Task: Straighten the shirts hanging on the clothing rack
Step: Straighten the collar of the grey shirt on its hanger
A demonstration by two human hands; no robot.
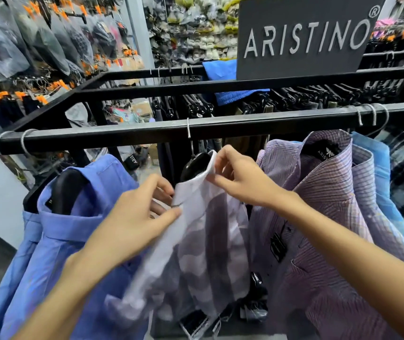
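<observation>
Both of your hands pinch the white shirt (206,231) hanging mid-rail (245,126), right hand (240,182) on the collar beside the hanger (195,165), left hand (134,217) lower left on the placket, which runs down toward you.

A clothing shop: shirts (331,204) on a black rack (147,131), a brand sign (304,38) (ARISTINO), bagged goods (49,40) hanging far left.

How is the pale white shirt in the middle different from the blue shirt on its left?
The pale white shirt is gripped at its collar by both hands, left and right; the plain blue shirt hangs untouched. The white one hangs alone; the blue one presses against another blue shirt. Both hang on black hangers from the black metal rail.
</observation>
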